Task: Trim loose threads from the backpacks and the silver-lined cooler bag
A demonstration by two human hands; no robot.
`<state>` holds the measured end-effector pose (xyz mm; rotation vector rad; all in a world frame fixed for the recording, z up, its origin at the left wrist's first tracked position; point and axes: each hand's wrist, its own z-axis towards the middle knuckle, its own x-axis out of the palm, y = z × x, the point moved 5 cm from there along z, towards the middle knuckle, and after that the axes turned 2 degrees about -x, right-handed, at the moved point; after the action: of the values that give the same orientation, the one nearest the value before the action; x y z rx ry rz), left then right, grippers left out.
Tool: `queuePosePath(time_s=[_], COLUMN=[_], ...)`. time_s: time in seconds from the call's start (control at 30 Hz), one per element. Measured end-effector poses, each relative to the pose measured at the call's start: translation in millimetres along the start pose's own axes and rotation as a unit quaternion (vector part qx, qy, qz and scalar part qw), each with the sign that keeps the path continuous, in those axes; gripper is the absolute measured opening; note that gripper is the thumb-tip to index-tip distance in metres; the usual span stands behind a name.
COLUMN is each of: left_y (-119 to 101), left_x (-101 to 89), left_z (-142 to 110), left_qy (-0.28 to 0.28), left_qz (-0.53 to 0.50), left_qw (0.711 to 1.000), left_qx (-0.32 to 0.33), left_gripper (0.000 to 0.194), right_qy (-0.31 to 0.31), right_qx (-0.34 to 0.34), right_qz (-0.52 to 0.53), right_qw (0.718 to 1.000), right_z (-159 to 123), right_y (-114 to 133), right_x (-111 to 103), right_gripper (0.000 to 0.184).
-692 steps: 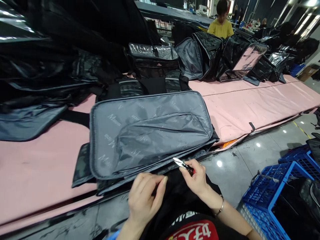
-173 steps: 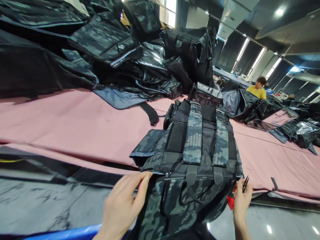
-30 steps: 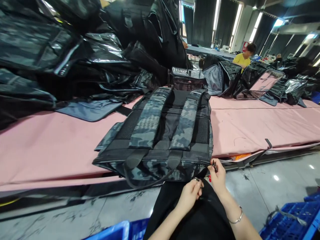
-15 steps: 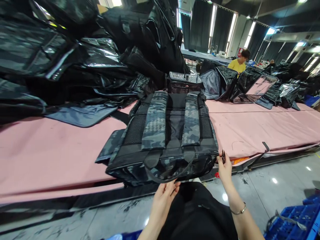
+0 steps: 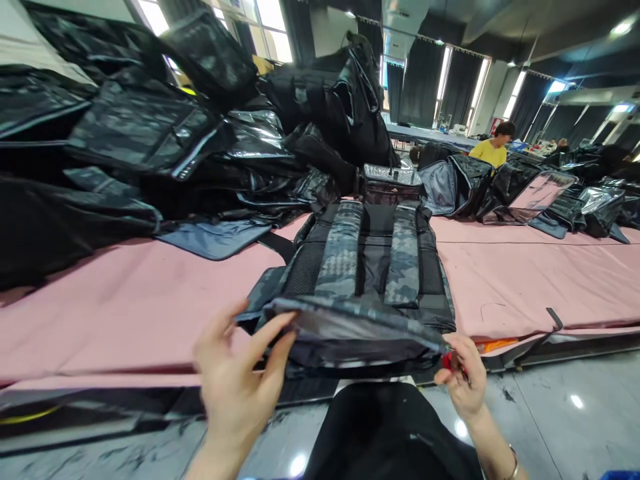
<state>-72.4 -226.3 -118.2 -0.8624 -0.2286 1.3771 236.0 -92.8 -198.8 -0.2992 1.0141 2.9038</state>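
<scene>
We see bag [image 5: 376, 257] on bench [image 5: 145, 303]; left hand [image 5: 240, 373] apart at flap [image 5: 360, 319], right hand [image 5: 466, 381] clamped on red tool [image 5: 447, 361].

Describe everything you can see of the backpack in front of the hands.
The backpack is black with dark grey camouflage, apparently synthetic fabric. It lies on the pink table, strap side up, near end at the edge. Two camouflage straps run along it, between mesh panels. The near end gapes, showing a greyish inside, blurred. The right hand, also holding a red tool, pinches the opening's right end; the left hand is at the left end, its grip unclear.
</scene>
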Motion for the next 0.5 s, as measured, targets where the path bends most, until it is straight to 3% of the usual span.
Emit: queuePosePath(time_s=[0.1,0.2,0.33,0.43,0.5], left_y=[13,27,34,32,30], left_x=[31.7,43.4,41.6,39.6,38.3], left_z=[25,28,30,31,33], left_qy=[0.133,0.152,0.199,0.224,0.217], left_qz=[-0.133,-0.197,-0.211,-0.233,-0.22], left_qw=[0.969,0.927,0.889,0.856,0.865], left_qx=[-0.158,-0.281,-0.354,-0.403,-0.396], left_gripper=[0.04,0.055,0.07,0.078,0.079], right_qy=[-0.063,-0.094,-0.06,-0.051,-0.048], right_qx=[0.095,0.193,0.227,0.211,0.189], right_qz=[-0.026,-0.014,-0.003,0.033,0.039], right_qw=[0.993,0.977,0.972,0.976,0.98], right_z=[15,31,47,55,61], right_y=[-10,-21,-19,-7,0], right_x=[8,14,17,19,23], right_gripper=[0.027,0.026,0.028,0.029,0.034])
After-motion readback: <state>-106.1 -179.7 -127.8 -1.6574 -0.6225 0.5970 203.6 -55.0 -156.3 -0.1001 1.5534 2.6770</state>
